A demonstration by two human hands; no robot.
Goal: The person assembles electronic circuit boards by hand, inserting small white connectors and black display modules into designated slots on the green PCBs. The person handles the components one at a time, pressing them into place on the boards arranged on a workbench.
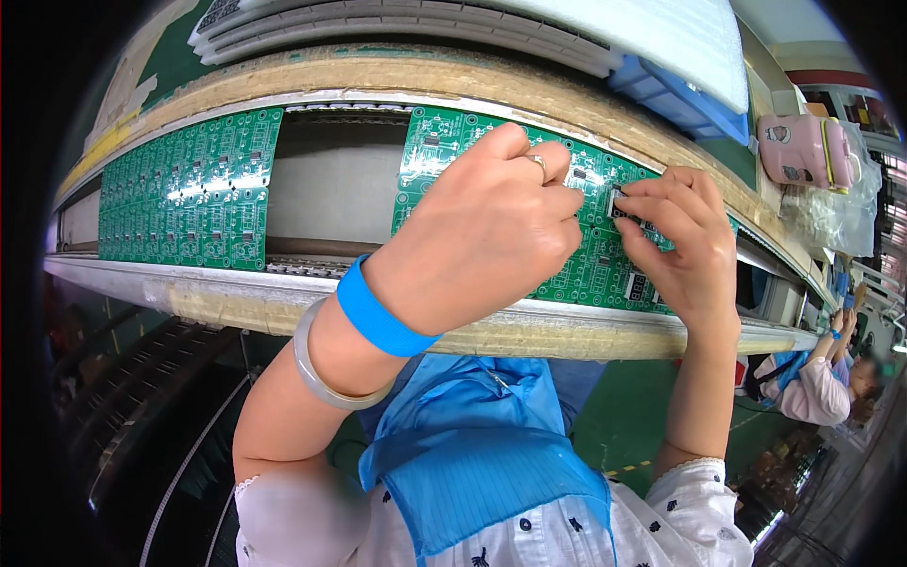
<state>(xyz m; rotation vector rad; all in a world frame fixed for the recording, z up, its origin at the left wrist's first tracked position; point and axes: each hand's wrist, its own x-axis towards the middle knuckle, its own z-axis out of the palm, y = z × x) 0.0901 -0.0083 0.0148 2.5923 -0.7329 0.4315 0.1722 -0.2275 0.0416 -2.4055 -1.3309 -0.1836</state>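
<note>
A digit display module (615,202) is located on the R part of a circuit board (413,161), nearer the far edge of the conveyor (326,189), just L of the fingers of the R hand (685,250), the nearer one; its visible strip is aligned far-to-near, rest hidden. R thumb & index are held slightly apart there; whether the module's pinched can't be told. L hand (496,227) is curled over mid-board, tips hidden, grip unclear. Another module (636,285) is seated twd the near edge. A 2nd board (184,189) is set twd the conveyor's L end. Past the far edge, a blue crate (675,99) is partly covered by white foam (661,38), contents hidden.
</note>
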